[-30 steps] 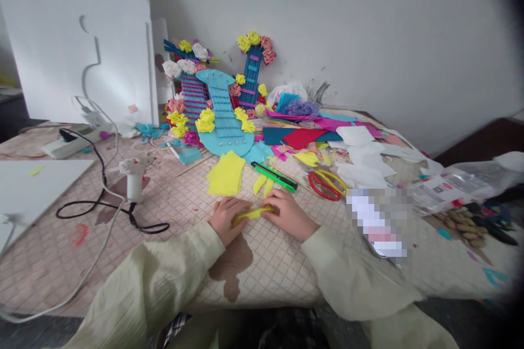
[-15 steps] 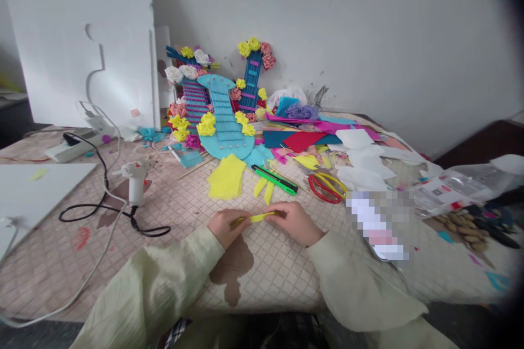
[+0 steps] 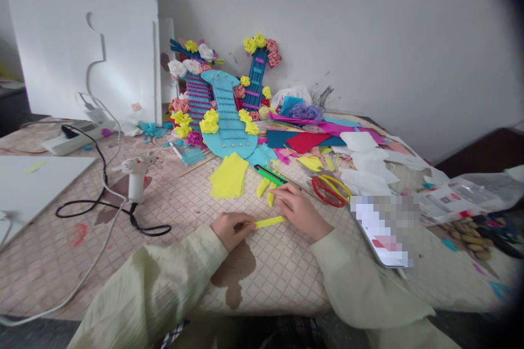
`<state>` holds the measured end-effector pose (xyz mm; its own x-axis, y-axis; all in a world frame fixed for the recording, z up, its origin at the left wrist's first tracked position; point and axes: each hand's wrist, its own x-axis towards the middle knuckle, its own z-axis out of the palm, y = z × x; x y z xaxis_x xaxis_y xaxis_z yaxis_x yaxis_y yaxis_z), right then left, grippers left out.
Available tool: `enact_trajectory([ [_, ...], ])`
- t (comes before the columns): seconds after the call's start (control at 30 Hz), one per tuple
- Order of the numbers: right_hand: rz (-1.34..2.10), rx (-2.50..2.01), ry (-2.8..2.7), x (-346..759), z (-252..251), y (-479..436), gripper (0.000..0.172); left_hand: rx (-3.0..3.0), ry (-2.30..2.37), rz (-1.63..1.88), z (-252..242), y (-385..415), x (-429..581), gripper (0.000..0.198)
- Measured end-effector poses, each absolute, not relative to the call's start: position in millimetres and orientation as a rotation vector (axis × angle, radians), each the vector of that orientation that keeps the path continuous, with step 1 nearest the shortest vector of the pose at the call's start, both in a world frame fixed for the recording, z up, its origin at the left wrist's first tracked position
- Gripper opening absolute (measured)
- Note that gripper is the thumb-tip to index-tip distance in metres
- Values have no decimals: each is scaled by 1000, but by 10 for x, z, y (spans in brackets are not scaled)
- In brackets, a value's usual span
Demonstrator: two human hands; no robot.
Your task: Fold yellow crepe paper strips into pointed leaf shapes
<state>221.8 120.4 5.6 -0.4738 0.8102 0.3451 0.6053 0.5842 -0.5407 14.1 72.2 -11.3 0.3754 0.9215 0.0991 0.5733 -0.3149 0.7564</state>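
Note:
My left hand (image 3: 233,229) pinches one end of a folded yellow paper strip (image 3: 270,222) low over the table. My right hand (image 3: 301,210) is at the near end of the green utility knife (image 3: 272,176), fingers apart and pointing left, with nothing visible in them. Beside its fingertips lie short yellow folded pieces (image 3: 262,188). A stack of yellow paper sheets (image 3: 229,175) rests just beyond my left hand. Red-and-yellow scissors (image 3: 331,192) lie to the right of the knife.
A white glue gun (image 3: 136,177) with a black cable stands at the left, near a white board (image 3: 41,180). Flower-decorated cut-outs (image 3: 229,120) lean at the back. A phone (image 3: 382,240), white paper scraps (image 3: 368,161) and a clear plastic package (image 3: 458,196) are at the right.
My right hand has let go of the yellow strip and moved up towards the knife, its fingers spreading. The left hand still holds the strip. The view has shifted slightly.

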Motion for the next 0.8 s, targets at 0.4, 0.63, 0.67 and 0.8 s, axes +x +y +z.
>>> enact_trajectory([
  [0.4,203,-1145,-2481,2123,100,1419,19,2092,1220,695,-138,730,118,20],
  [0.63,208,-1081,-2627,2127,146,1420,18,2026,1230,722,-129,712,134,21],
  [0.67,220,-1072,-2649,2116,163,1401,19,2011,1228,733,-124,705,135,21],
  [0.8,367,-992,-2727,2086,266,1266,17,1898,1150,823,-90,665,130,21],
])
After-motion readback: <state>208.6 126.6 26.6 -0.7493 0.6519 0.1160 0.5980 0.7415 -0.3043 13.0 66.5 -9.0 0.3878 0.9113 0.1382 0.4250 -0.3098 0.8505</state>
